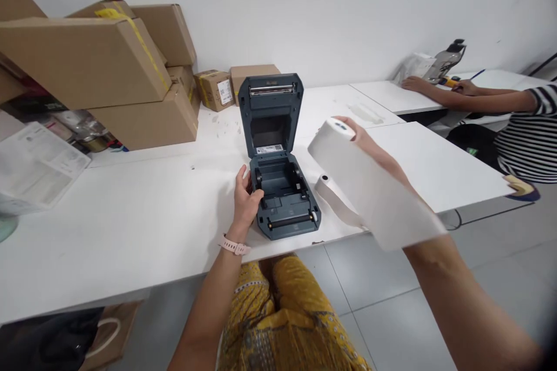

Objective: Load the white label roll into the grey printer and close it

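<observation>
A dark grey label printer stands on the white table with its lid tilted up and its inner bay bare. My left hand grips the printer's left side, thumb over the rim. In the air to the right of the printer, my right hand holds a wide white paper roll from behind, and a long loose sheet hangs from it toward my forearm. Part of that hand is hidden by the paper. A narrower white roll lies on the table beside the printer, its strip trailing to the table edge.
Cardboard boxes are piled at the back left, with smaller ones behind the printer. A plastic-wrapped package is at the far left. At the right, a person in a striped top leans on another table near a bottle.
</observation>
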Available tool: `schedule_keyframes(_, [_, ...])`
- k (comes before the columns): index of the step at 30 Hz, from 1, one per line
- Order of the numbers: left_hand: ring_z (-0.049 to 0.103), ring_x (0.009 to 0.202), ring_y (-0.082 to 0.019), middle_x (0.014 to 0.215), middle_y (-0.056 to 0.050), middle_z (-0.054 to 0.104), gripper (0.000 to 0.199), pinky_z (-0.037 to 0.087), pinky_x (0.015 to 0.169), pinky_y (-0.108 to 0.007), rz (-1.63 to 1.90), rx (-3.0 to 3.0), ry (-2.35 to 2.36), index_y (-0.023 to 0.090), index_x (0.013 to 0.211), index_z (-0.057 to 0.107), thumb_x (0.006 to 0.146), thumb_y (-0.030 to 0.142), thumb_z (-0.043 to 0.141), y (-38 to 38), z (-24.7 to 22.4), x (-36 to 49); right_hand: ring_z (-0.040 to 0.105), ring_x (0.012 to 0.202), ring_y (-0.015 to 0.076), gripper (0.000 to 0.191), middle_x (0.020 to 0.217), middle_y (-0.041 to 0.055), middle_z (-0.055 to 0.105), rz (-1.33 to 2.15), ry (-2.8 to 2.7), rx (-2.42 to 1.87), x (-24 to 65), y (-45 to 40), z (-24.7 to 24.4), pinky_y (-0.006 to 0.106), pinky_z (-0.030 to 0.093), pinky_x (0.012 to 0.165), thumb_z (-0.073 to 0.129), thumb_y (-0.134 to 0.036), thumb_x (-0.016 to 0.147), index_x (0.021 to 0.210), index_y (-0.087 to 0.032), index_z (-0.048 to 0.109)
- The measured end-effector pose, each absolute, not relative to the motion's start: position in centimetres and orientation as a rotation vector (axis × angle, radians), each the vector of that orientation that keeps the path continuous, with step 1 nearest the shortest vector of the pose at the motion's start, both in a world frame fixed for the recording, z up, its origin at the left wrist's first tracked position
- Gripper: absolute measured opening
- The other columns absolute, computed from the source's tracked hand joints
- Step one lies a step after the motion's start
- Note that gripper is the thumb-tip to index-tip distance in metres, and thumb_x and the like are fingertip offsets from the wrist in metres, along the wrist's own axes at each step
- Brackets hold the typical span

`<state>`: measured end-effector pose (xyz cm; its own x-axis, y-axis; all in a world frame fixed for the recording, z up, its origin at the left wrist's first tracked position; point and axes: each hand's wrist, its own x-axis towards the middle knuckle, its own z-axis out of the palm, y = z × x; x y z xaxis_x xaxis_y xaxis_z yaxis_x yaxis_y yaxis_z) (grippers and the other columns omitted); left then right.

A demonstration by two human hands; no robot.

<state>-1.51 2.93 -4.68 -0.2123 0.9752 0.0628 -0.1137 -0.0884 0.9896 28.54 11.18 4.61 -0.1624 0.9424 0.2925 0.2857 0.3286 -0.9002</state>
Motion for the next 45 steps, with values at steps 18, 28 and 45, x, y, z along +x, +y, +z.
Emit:
schedule_keyframes(18, [0.056, 0.145, -0.032, 0.158, -0.016, 0.055, 0.09, 0.047, 0.12, -0.052, 1.449, 1.122, 1.239, 0.026, 0.155, 0.041, 0.07, 0.014, 0.07, 3.4, -5.5, -2.2, 0.069, 0.109, 0.0261, 0.087, 0.135, 0.0099, 0.067, 1.352, -1.842, -1.191, 29.4, 13.9, -2.0, 0.038, 0.063, 0.08, 0.091, -0.049, 0.067, 0.143, -0.028, 0.055])
schedule_keyframes(28, [0.056, 0.144, -0.032, 0.157, -0.017, 0.056, 0.092, 0.045, 0.121, -0.051, 1.459, 1.089, 1.241, 0.022, 0.154, 0.043, 0.066, 0.012, 0.067, 3.3, -5.1, -1.9, 0.067, 0.125, 0.028, 0.059, 0.137, 0.0104, 0.071, 1.373, -1.725, -1.18, 31.5, 7.0, -4.5, 0.046, 0.055, 0.105, 0.086, -0.055, 0.075, 0.122, -0.024, 0.069])
schedule_keyframes(45, [0.051, 0.149, -0.034, 0.159, -0.015, 0.054, 0.088, 0.043, 0.123, -0.048, 1.469, 1.095, 1.18, 0.02, 0.149, 0.049, 0.064, 0.011, 0.065, 3.2, -5.1, -1.8, 0.072, 0.104, 0.031, 0.042, 0.124, 0.0178, 0.076, 0.456, -2.917, -0.893, 18.8, 7.4, 5.6, 0.041, 0.051, 0.089, 0.057, -0.03, 0.1, 0.139, -0.015, 0.062])
